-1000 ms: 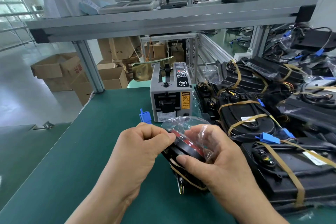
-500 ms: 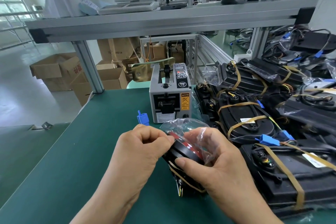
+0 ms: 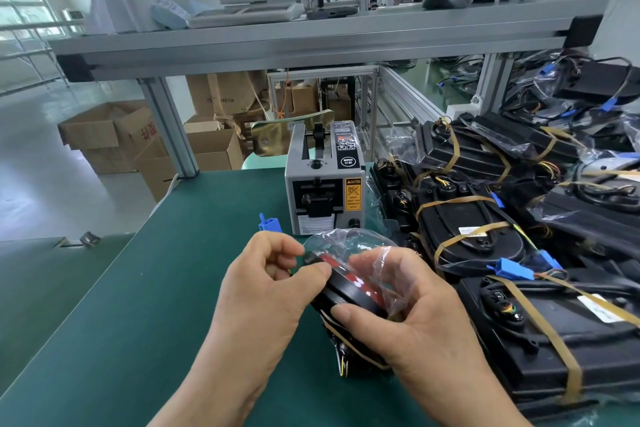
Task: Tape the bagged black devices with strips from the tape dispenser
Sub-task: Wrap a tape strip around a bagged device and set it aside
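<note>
Nearest the camera, a bagged black device [image 3: 346,291] is held between both hands just above the green table mat [image 3: 138,305]. It is tilted, and a red patch on its upper face shows through the clear plastic bag [image 3: 349,243]. A tan tape strip [image 3: 356,350] is seen running round its lower part. The left hand [image 3: 263,288] is curled, with thumb and forefinger pinched on the device's left edge. The right hand [image 3: 408,315] is wrapped round the right side, the thumb pressed on the rim and loose bag film bunched over the fingers. The two hands are close together, both clamped on the same device.

To the right, a pile of taped devices [image 3: 467,236] is stacked on the table, each bagged and banded with tan strips; blue connectors [image 3: 509,269] and wires are seen among them. Just beyond the hands, a small blue clip [image 3: 269,222] is stood on the mat beside the grey tape dispenser [image 3: 325,184], which is faced toward the camera. Farther off, an aluminium shelf frame [image 3: 311,42] is spanned across the view, and cardboard boxes [image 3: 104,135] are stacked on the floor behind it.
</note>
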### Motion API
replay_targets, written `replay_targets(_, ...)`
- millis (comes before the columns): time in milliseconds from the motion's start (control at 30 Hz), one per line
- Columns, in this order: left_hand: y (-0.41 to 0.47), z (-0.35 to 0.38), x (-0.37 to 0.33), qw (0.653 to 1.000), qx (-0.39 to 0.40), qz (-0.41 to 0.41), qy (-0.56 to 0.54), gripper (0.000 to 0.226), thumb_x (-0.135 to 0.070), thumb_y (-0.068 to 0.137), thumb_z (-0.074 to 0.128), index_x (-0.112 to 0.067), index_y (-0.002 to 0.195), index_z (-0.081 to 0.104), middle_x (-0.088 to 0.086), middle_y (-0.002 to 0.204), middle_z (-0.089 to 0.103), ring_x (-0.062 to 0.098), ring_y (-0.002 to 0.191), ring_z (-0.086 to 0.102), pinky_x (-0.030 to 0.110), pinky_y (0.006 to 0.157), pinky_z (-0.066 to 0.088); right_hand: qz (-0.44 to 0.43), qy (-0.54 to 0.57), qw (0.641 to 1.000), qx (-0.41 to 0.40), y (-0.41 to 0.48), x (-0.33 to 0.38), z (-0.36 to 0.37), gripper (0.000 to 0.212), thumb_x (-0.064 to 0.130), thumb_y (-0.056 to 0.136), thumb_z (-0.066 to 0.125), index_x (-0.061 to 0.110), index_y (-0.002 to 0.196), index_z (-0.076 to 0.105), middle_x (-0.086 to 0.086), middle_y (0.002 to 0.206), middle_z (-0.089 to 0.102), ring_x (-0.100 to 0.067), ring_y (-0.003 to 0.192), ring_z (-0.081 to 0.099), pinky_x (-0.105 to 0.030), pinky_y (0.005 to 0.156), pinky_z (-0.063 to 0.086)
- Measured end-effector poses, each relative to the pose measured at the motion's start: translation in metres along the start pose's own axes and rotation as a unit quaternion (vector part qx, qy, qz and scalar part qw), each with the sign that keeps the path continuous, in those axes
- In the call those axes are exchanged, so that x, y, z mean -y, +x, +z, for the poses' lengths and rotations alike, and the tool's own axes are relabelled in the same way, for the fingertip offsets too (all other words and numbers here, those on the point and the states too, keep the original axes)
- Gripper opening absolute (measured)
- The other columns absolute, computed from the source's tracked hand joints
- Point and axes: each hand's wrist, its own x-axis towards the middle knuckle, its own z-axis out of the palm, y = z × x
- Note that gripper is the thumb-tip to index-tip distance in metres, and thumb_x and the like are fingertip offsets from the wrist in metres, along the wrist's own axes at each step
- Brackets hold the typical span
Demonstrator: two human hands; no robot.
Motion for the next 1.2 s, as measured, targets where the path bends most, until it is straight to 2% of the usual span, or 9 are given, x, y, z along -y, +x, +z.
replay_targets(233,0.006,0.009,0.005,0.998,0.003,-0.008,-0.057,0.011,-0.03,0.079,0.077,-0.023,0.074,0.07,0.0,0.071,0.065,0.002,0.061,0.052,0.008,0.056,0.042,-0.018,-0.015,0.999,-0.025,0.001,-0.003,-0.001,0.045,0.004,0.064,0.09,0.029,0.096,0.07,0.015,0.097,0.075,-0.003,0.087,0.072,-0.01,0.07,0.052)
replay_targets(400,0.005,0.012,0.005,0.997,0.008,0.0,-0.078,0.006,-0.027,0.077,0.077,-0.025,0.074,0.072,0.001,0.071,0.066,0.002,0.061,0.055,0.008,0.056,0.043,-0.005,-0.032,0.999,-0.03,0.001,-0.001,-0.003,0.045,0.004,0.064,0.089,0.029,0.096,0.07,0.015,0.089,0.076,-0.002,0.079,0.072,-0.01,0.061,0.051)
replay_targets(600,-0.004,0.017,0.011,0.995,0.049,0.016,-0.083,0.025,-0.025,0.067,0.089,-0.035,0.084,0.074,-0.003,0.084,0.071,0.006,0.073,0.064,0.011,0.066,0.049,0.059,-0.189,0.98,0.025,0.007,0.018,-0.021,0.073,0.062,0.042,0.083,0.049,0.11,0.059,0.03,0.105,0.068,0.014,0.096,0.063,-0.012,0.08,0.049)
replay_targets(667,-0.008,0.012,0.013,0.99,0.081,0.032,-0.11,0.034,-0.028,0.061,0.092,-0.036,0.088,0.074,-0.003,0.085,0.072,0.006,0.074,0.066,0.011,0.067,0.051,0.06,-0.191,0.979,0.042,0.009,0.024,-0.026,0.053,0.051,0.056,0.087,0.041,0.104,0.066,0.021,0.095,0.074,0.006,0.086,0.068,-0.015,0.075,0.053)
replay_targets(767,-0.002,-0.001,0.024,0.993,0.036,0.048,-0.105,0.043,-0.043,0.052,0.088,-0.038,0.092,0.073,-0.01,0.085,0.071,0.003,0.076,0.065,0.013,0.069,0.051,0.049,-0.125,0.991,0.03,0.007,0.023,-0.028,0.026,0.031,0.073,0.082,0.043,0.093,0.072,0.016,0.084,0.075,-0.001,0.076,0.071,-0.011,0.064,0.053)
replay_targets(867,0.013,-0.008,0.041,0.996,0.072,0.047,0.001,0.072,-0.043,0.056,0.091,-0.047,0.117,0.054,-0.022,0.108,0.064,-0.004,0.103,0.06,0.022,0.088,0.047,0.019,-0.081,0.997,0.0,0.003,0.015,-0.027,0.03,0.034,0.075,0.081,0.054,0.094,0.069,0.015,0.088,0.076,-0.003,0.082,0.072,-0.015,0.069,0.055)
replay_targets(1000,0.022,-0.007,0.054,0.977,0.211,0.026,-0.013,0.106,-0.048,0.05,0.09,-0.036,0.141,0.037,-0.012,0.137,0.057,0.003,0.128,0.052,0.029,0.106,0.041,-0.005,0.055,0.998,-0.041,-0.001,-0.001,-0.023,0.041,0.031,0.062,0.09,0.041,0.099,0.076,0.0,0.093,0.078,-0.015,0.087,0.074,-0.021,0.071,0.057)
replay_targets(1100,0.026,-0.014,0.055,0.962,0.261,0.068,-0.034,0.077,-0.036,0.058,0.091,-0.033,0.129,0.059,-0.001,0.126,0.068,0.017,0.118,0.063,0.03,0.1,0.048,-0.013,0.157,0.985,-0.069,-0.006,-0.021,-0.019,0.042,0.007,0.063,0.076,0.032,0.097,0.08,-0.005,0.096,0.078,-0.018,0.09,0.075,-0.02,0.071,0.058)
replay_targets(1200,0.031,-0.022,0.046,0.962,0.248,0.112,0.025,0.063,-0.032,0.057,0.087,-0.041,0.116,0.066,-0.006,0.12,0.07,0.014,0.113,0.065,0.035,0.102,0.048,0.005,0.184,0.981,-0.065,-0.016,-0.031,-0.022,0.048,0.005,0.059,0.068,0.031,0.097,0.08,-0.002,0.102,0.078,-0.015,0.094,0.075,-0.02,0.072,0.058)
